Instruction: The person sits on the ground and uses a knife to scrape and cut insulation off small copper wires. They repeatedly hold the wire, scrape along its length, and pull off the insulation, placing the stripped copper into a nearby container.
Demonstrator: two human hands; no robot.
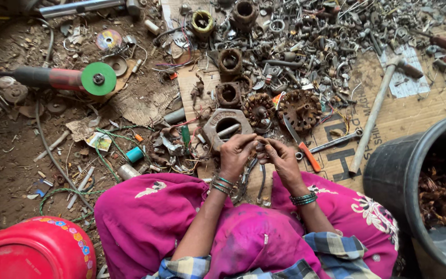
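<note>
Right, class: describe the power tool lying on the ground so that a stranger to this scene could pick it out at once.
Start at the red plastic tub in the bottom left corner and look straight up to the bare dirt at the upper left. There lies an angle grinder with a red and grey body. Its bright green disc sets it apart from the rusty scrap around it.

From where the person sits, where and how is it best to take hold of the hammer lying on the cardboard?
Probably by the long pale handle of the hammer, near its lower end, coming from above. That end lies closest to the right hand and rests flat on bare cardboard, while the head sits far off among scrap metal.
</note>
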